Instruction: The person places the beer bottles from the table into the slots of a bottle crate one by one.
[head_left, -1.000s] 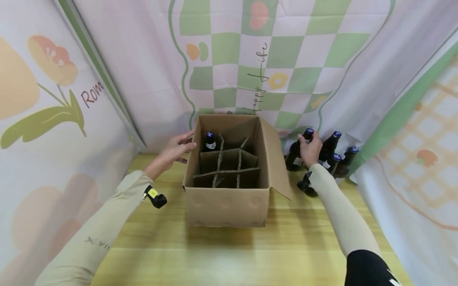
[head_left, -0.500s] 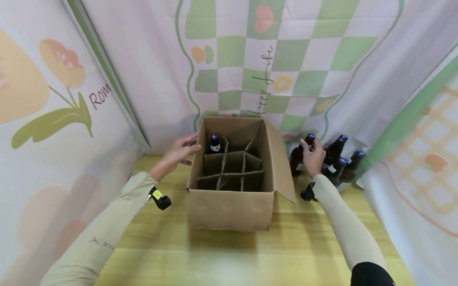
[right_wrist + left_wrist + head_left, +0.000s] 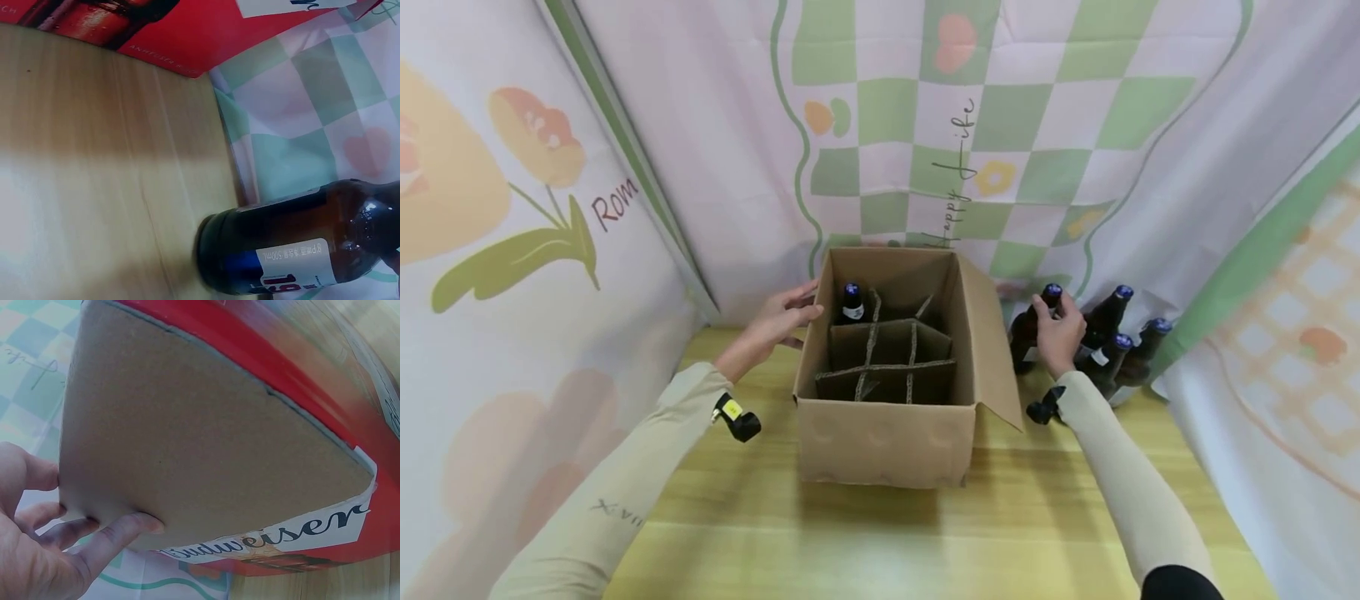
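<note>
A brown cardboard box (image 3: 883, 446) stands open in the middle of the table, split by cardboard dividers (image 3: 891, 367). One dark bottle (image 3: 852, 302) with a blue cap occupies its far left compartment. My left hand (image 3: 769, 325) touches the box's left side; in the left wrist view its fingertips rest against a plain cardboard flap (image 3: 187, 431). Right of the box, my right hand (image 3: 1060, 335) grips the neck of a brown beer bottle (image 3: 1022, 337). The right wrist view shows that bottle's body and label (image 3: 300, 265); little of the hand shows there.
Several more brown bottles (image 3: 1108, 315) stand close together right of my right hand. An open flap (image 3: 992, 350) juts from the box's right side. Patterned cloth (image 3: 910, 125) hangs behind and at both sides of the wooden table (image 3: 737, 517).
The head view has shifted slightly, so everything appears a little lower and further right. My left hand stays at the box and my right hand at the bottle's neck.
</note>
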Tool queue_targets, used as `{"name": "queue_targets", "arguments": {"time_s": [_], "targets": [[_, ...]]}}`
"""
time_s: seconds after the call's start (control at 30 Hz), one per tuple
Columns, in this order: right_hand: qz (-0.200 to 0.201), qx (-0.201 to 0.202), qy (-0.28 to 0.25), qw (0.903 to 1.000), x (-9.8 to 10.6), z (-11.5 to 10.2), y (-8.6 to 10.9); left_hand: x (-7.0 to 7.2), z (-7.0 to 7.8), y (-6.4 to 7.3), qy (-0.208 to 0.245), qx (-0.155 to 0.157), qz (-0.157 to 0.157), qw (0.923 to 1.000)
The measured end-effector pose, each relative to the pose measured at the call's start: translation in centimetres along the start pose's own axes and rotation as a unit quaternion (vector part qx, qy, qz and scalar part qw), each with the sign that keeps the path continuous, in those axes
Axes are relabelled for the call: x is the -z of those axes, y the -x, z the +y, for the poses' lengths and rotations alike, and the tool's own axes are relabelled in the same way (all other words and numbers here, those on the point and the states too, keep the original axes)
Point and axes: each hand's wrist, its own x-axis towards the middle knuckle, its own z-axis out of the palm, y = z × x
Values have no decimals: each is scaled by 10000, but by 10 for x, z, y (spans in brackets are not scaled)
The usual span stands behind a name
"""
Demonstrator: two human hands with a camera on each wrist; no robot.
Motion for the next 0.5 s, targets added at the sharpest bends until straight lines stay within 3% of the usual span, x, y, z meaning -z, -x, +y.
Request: {"name": "queue_targets", "arguments": {"time_s": [0.17, 0.33, 0.4, 0.5], "targets": [[47, 186, -110, 9998, 1, 1, -1, 3, 0, -2, -75, -41, -2, 10000], [-267, 276, -491, 9981, 8, -3, -5, 3, 0, -2, -61, -132, 22, 9999], [-354, 17, -613, 9975, 14, -7, -7, 3, 0, -1, -46, -157, 26, 9999], [-353, -784, -991, 9914, 25, -14, -9, 2, 0, 0, -38, -127, -23, 9999]]}}
